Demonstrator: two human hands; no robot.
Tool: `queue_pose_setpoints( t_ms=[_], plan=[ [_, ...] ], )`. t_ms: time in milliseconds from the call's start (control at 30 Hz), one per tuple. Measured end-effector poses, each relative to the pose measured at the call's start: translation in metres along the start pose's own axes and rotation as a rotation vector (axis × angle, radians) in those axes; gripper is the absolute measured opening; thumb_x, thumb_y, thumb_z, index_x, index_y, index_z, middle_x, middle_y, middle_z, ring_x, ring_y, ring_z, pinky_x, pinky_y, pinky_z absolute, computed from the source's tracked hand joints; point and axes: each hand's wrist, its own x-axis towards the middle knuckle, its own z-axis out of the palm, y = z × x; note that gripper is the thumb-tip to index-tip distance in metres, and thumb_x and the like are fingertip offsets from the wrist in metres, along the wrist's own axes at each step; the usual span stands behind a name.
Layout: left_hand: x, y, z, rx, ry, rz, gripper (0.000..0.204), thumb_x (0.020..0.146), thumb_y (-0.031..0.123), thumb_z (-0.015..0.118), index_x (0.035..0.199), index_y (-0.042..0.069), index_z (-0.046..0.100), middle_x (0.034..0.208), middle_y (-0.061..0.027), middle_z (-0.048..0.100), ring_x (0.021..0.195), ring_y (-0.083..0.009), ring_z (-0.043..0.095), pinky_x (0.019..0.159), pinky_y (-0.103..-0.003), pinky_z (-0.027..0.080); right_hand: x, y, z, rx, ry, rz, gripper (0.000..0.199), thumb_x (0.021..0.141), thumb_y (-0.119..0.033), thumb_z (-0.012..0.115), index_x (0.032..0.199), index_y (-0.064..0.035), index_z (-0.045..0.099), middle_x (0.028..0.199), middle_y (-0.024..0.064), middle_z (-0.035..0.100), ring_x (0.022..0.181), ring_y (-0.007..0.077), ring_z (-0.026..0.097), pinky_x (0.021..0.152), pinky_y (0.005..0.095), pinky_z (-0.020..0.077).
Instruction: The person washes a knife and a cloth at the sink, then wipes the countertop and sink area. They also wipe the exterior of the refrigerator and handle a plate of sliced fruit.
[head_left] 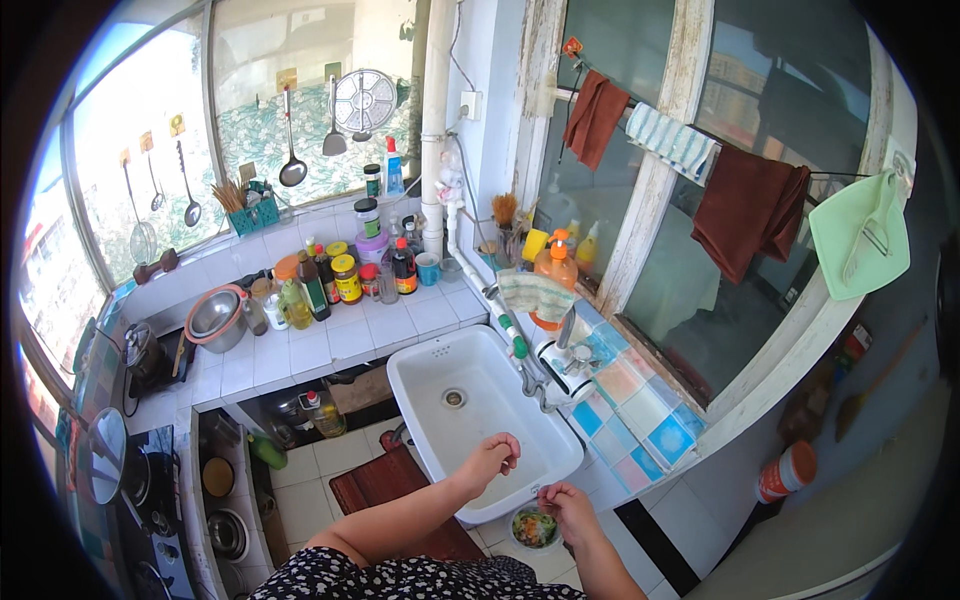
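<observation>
Above the near part of the white sink (420, 375), my left hand (488, 462) is curled closed; anything inside its fingers is hidden. My right hand (570, 512) is just past the sink's near right corner, thumb and fingers pinched together. What it pinches, if anything, is too small to make out. Right beside and partly below that hand is a round, pale container (535, 528) with green and orange vegetable scraps in it. The sink basin holds no objects, and its drain (454, 398) shows. A faucet (568, 365) stands at the sink's right side.
A folded striped cloth (537, 292) hangs by an orange pump bottle (556, 258). Sauce bottles and jars (346, 279) crowd the tiled counter behind, with nested bowls (215, 315) to their left. A stove (155, 500) is at far left. A reddish-brown board (385, 490) lies below the sink.
</observation>
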Motion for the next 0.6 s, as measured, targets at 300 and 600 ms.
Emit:
queue_pose_setpoints(
  t_ms=[300,600],
  plan=[
    [0.051,0.004,0.034,0.122,-0.179,-0.053,0.014,0.084,0.001,0.042,0.075,0.008,0.051,0.076,0.0005,0.050,0.067,-0.0095,0.047,0.063,-0.023,0.039,0.030,-0.053,-0.015,0.110,-0.065,-0.062,0.009,0.082,-0.007,0.043,0.079,-0.0096,0.051,0.085,0.0062,0.060,0.076,0.0156,0.056,0.068,0.0279,0.0454],
    [0.100,0.041,0.048,0.394,-0.351,0.006,0.015,0.092,0.009,0.044,0.094,0.004,0.058,0.084,-0.0022,0.057,0.079,-0.0106,0.056,0.071,-0.025,0.046,0.049,-0.094,-0.017,-0.027,0.089,-0.128,0.018,0.093,-0.023,0.044,0.091,-0.0089,0.054,0.074,0.0012,0.053,0.062,0.0110,0.047,0.056,0.0220,0.0368]
  ],
)
